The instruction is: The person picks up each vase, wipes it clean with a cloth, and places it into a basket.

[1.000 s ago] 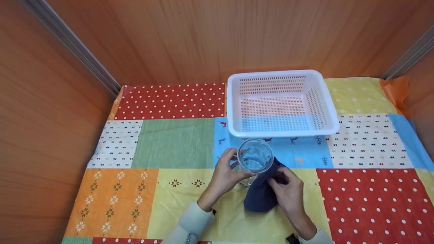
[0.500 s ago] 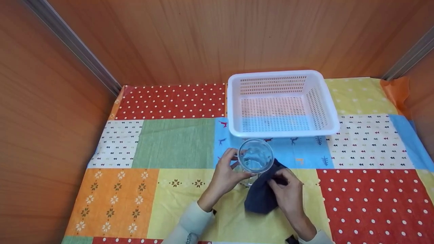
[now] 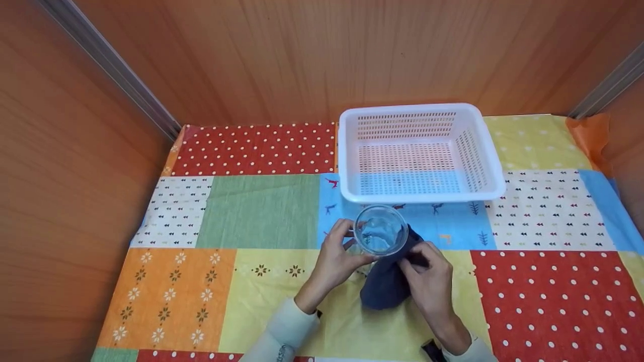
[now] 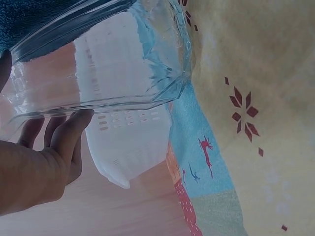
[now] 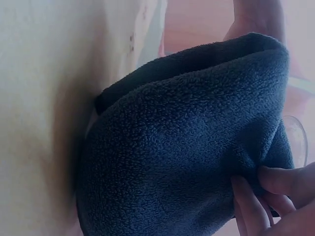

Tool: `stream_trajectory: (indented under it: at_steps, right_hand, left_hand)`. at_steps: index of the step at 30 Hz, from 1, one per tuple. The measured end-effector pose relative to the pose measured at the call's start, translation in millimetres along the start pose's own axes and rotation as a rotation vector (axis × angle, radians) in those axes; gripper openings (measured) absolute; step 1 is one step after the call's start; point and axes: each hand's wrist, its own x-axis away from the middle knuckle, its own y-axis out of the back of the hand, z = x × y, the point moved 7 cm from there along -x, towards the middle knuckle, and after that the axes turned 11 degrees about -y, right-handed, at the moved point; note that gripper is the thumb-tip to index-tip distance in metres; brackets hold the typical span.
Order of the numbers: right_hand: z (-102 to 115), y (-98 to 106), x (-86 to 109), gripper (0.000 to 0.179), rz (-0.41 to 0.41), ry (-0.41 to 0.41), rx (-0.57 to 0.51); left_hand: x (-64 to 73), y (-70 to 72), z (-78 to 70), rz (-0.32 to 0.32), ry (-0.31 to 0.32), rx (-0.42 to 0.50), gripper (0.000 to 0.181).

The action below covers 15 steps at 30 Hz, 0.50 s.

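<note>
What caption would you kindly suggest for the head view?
Left hand holds a glass, right hand pinches a dark cloth, white basket behind.

A patchwork-print tablecloth (image 3: pixel 261 211) in red, green, blue, yellow, orange and white covers the counter (image 3: pixel 166 296); a white perforated plastic basket (image 3: pixel 422 197) stands on it.
</note>
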Motion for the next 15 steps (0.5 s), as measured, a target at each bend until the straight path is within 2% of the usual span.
stream_trajectory:
  at_steps: [7, 15]
  right_hand:
    - [-3, 1, -1.6, 0.024, 0.006, 0.015, 0.016]
    - [-21, -3, 0.3, 0.026, 0.024, 0.000, 0.074]
  left_hand:
    - [-0.2, -0.9, -1.1, 0.005, 0.008, 0.012, 0.051]
    - [1.1, -0.7, 0.1, 0.005, -0.012, -0.008, 0.053]
